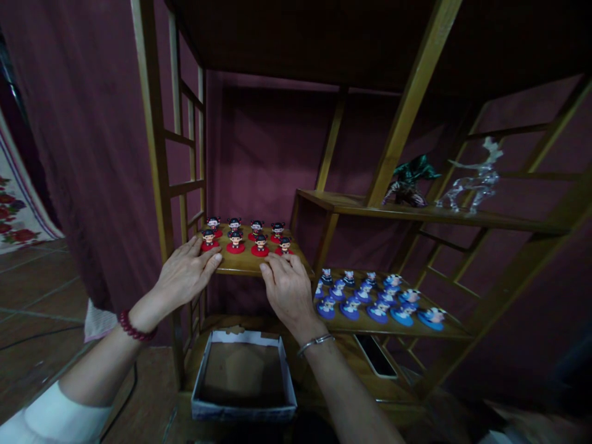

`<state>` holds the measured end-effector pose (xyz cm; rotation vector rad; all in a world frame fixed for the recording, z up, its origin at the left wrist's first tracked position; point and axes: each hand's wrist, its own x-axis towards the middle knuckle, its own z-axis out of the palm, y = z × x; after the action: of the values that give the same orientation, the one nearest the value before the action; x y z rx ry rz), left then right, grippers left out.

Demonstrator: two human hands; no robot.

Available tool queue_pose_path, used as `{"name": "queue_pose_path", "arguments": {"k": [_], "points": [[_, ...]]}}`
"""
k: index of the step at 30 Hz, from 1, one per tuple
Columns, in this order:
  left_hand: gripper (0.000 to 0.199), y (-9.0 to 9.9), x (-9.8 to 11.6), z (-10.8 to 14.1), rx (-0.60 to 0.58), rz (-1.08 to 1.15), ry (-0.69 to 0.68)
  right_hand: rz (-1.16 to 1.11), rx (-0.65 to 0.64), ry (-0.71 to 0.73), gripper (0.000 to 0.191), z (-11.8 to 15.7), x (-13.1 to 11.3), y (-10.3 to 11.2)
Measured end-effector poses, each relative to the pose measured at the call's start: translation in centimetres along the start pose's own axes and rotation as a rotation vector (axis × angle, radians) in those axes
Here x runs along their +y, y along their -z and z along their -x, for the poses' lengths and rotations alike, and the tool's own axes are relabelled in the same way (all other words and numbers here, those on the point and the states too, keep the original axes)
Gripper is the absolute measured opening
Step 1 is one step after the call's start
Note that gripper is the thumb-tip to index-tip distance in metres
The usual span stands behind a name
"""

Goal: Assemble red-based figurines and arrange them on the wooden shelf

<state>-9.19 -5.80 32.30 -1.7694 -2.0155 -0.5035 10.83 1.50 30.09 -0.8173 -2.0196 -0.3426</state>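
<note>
Two rows of small black-haired figurines on red bases stand on the upper left wooden shelf. My left hand rests at the shelf's left front edge, its fingertips beside the front-left figurine. At the right part of that edge is my right hand, just in front of the front-right figurine. Both hands have their fingers extended and nothing shows in them. The right hand's fingertips partly cover the base of the nearest figurine.
An open shallow box sits below on the lower shelf. Several blue and purple figurines stand on the right shelf, with a phone beneath. A clear deer figure and a dark green sculpture stand higher up.
</note>
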Motion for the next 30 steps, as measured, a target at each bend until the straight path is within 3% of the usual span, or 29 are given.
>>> {"name": "queue_pose_path", "arguments": {"k": [6,9,16,19,22,25,30], "points": [[0.053,-0.1,-0.2,0.1,0.023,0.006,-0.03,0.014,-0.012,0.005,0.024,0.0,-0.1,0.0],[0.051,-0.3,-0.1,0.5,0.099,0.041,-0.041,0.025,-0.015,0.021,0.025,0.0,-0.1,0.1],[0.023,-1.7,1.7,3.3,0.617,0.309,-0.045,0.005,0.01,0.017,0.026,0.1,0.0,0.1],[0.019,-2.7,2.6,4.6,0.718,0.34,-0.121,-0.009,0.021,0.025,0.025,0.0,0.0,-0.1],[0.023,-3.6,3.6,5.4,0.698,0.371,-0.2,-0.043,0.052,0.058,0.024,0.0,0.0,-0.1],[0.025,-4.9,4.7,6.1,0.599,0.442,-0.265,-0.132,0.109,0.072,0.022,0.5,-0.1,0.2],[0.026,-8.0,6.6,7.8,0.428,0.568,-0.31,-0.266,0.144,0.142,0.029,3.8,-0.5,0.5]]}}
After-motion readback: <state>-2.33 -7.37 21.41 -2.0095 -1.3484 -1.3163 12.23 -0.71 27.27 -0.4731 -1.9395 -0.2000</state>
